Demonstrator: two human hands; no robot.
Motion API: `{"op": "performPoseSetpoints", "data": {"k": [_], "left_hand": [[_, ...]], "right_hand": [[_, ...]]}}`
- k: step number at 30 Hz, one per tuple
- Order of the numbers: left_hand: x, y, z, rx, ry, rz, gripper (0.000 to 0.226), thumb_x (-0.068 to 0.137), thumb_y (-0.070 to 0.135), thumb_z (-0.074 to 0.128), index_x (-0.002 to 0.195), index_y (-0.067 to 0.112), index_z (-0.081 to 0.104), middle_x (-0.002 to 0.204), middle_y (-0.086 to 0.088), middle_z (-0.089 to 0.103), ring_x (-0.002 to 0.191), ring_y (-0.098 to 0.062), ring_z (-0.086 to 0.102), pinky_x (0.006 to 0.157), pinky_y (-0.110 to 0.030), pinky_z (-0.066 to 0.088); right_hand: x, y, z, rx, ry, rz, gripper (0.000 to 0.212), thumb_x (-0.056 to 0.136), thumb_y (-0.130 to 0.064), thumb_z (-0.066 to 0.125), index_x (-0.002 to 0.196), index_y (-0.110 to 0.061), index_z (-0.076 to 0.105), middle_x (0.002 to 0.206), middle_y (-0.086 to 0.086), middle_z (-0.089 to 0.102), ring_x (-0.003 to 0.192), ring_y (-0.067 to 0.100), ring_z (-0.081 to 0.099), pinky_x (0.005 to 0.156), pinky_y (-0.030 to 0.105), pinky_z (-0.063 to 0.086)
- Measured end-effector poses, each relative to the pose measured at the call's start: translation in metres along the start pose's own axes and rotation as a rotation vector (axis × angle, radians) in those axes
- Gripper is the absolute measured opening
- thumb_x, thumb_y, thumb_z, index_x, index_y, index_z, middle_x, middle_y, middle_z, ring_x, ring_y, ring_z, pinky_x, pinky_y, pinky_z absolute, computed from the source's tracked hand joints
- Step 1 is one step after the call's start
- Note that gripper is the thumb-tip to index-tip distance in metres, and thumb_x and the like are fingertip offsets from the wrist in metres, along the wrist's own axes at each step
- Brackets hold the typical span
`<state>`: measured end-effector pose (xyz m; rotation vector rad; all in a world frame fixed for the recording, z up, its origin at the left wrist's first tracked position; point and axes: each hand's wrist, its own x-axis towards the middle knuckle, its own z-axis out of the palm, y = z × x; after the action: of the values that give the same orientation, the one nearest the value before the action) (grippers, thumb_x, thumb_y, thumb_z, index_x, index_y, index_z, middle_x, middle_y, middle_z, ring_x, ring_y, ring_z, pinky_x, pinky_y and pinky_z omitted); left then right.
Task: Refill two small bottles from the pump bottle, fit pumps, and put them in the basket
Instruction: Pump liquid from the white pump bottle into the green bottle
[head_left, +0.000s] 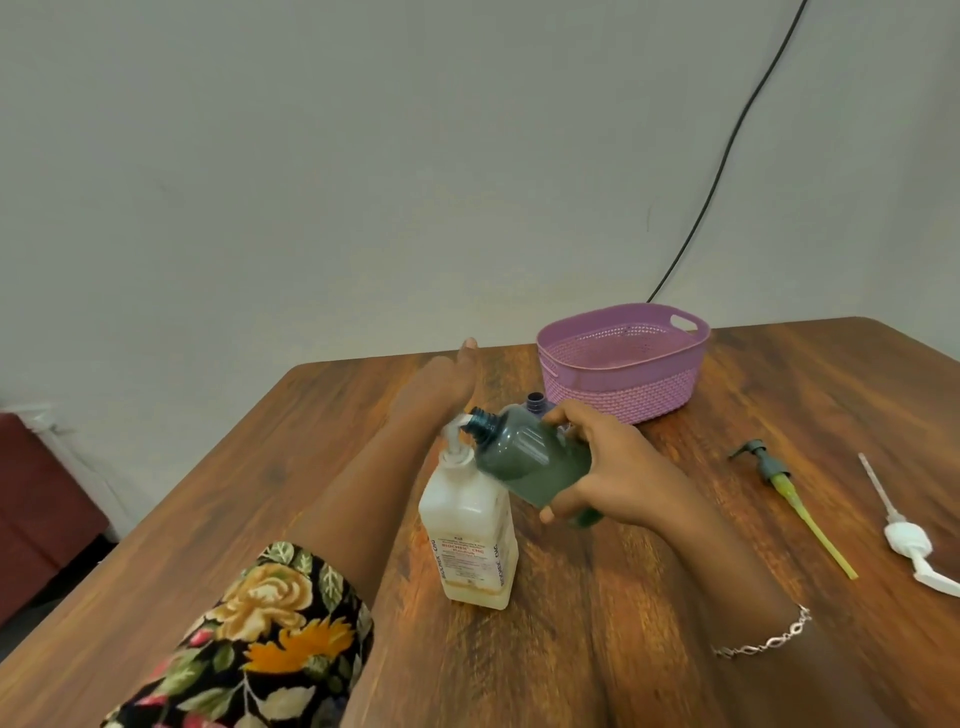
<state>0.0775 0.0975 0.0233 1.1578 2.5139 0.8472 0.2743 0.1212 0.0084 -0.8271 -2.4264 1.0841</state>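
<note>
Two hands: left hand (441, 379) rests flat on the pump bottle's (470, 535) head, fingers straight; right hand (597, 457) fingers grip the green bottle (524, 457).
Green bottle: tilted, mouth at the spout.
Basket (649, 395): on the surface (571, 649), behind the hands.
Loose pumps: green pump (779, 478) and white pump (906, 540) lie at right.

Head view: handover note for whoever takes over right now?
Left hand: open, flat over the head of the white plastic pump bottle.
Right hand: grips the dark green translucent small bottle, tilted, open neck at the spout; fill level unclear.
Second small bottle: mostly hidden behind right hand, beside purple woven-plastic basket.
Dark pump with yellow tube and white pump lie on wooden table.
Done: nothing in basket yet.
Left: finish filling, fit pumps, basket both.
</note>
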Motion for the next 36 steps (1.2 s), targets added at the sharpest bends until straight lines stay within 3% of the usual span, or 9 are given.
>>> {"op": "performPoseSetpoints", "data": {"k": [6, 8, 12, 19, 22, 27, 31, 36], "left_hand": [[-0.005, 0.001, 0.007, 0.065, 0.059, 0.042, 0.074, 0.098, 0.053, 0.010, 0.100, 0.000, 0.063, 0.098, -0.012, 0.065, 0.084, -0.021, 0.057, 0.079, -0.033, 0.044], [-0.006, -0.005, 0.011, 0.073, 0.066, 0.011, 0.075, 0.098, 0.052, 0.009, 0.096, 0.001, 0.064, 0.093, -0.012, 0.065, 0.083, -0.022, 0.058, 0.080, -0.034, 0.045], [-0.007, -0.006, 0.014, 0.157, 0.077, -0.014, 0.078, 0.097, 0.054, 0.008, 0.097, 0.002, 0.065, 0.089, -0.011, 0.065, 0.084, -0.023, 0.060, 0.083, -0.036, 0.048], [-0.012, 0.011, -0.003, 0.012, -0.047, 0.039, 0.076, 0.098, 0.051, 0.009, 0.116, -0.005, 0.057, 0.108, -0.017, 0.058, 0.084, -0.019, 0.048, 0.079, -0.034, 0.039], [-0.011, 0.006, 0.002, 0.045, -0.016, 0.019, 0.078, 0.097, 0.053, 0.008, 0.109, -0.004, 0.060, 0.095, -0.013, 0.059, 0.076, -0.018, 0.051, 0.078, -0.036, 0.045], [-0.006, -0.007, 0.015, 0.116, 0.054, 0.014, 0.079, 0.097, 0.053, 0.007, 0.100, 0.001, 0.065, 0.097, -0.013, 0.066, 0.091, -0.025, 0.059, 0.084, -0.036, 0.043], [-0.007, -0.003, 0.011, 0.058, 0.022, 0.007, 0.077, 0.097, 0.053, 0.008, 0.111, -0.002, 0.061, 0.109, -0.016, 0.063, 0.098, -0.025, 0.057, 0.087, -0.036, 0.041], [-0.014, 0.011, -0.003, -0.064, -0.064, 0.013, 0.075, 0.098, 0.051, 0.010, 0.127, -0.006, 0.049, 0.131, -0.022, 0.050, 0.117, -0.031, 0.049, 0.102, -0.042, 0.038]], "right_hand": [[0.002, -0.001, -0.002, -0.041, 0.001, 0.009, 0.071, 0.055, -0.010, 0.086, 0.114, -0.023, 0.049, 0.104, -0.006, 0.046, 0.097, 0.017, 0.052, 0.075, 0.037, 0.054], [0.002, 0.001, 0.001, -0.053, -0.011, 0.020, 0.071, 0.055, -0.008, 0.086, 0.114, -0.023, 0.049, 0.107, -0.004, 0.048, 0.098, 0.019, 0.053, 0.074, 0.040, 0.056], [0.003, 0.006, 0.005, -0.028, -0.018, 0.041, 0.073, 0.055, -0.009, 0.086, 0.114, -0.027, 0.047, 0.109, -0.006, 0.046, 0.103, 0.018, 0.050, 0.077, 0.037, 0.054], [0.002, -0.002, -0.001, -0.042, 0.022, -0.002, 0.073, 0.057, -0.013, 0.086, 0.117, -0.023, 0.047, 0.103, -0.007, 0.045, 0.097, 0.015, 0.050, 0.077, 0.033, 0.051], [0.002, 0.000, 0.001, -0.041, 0.019, 0.012, 0.071, 0.055, -0.012, 0.087, 0.114, -0.023, 0.049, 0.104, -0.005, 0.047, 0.098, 0.018, 0.052, 0.079, 0.040, 0.053], [0.003, 0.005, 0.006, -0.041, -0.005, 0.044, 0.072, 0.055, -0.010, 0.086, 0.115, -0.024, 0.048, 0.108, -0.005, 0.047, 0.103, 0.019, 0.050, 0.078, 0.042, 0.054], [0.002, 0.004, 0.004, -0.015, -0.001, 0.032, 0.071, 0.055, -0.010, 0.086, 0.113, -0.024, 0.048, 0.108, -0.004, 0.048, 0.099, 0.020, 0.052, 0.075, 0.042, 0.055], [0.002, -0.001, -0.003, -0.019, -0.003, 0.009, 0.068, 0.057, -0.011, 0.086, 0.107, -0.029, 0.044, 0.099, -0.009, 0.044, 0.094, 0.016, 0.052, 0.071, 0.034, 0.055]]}}
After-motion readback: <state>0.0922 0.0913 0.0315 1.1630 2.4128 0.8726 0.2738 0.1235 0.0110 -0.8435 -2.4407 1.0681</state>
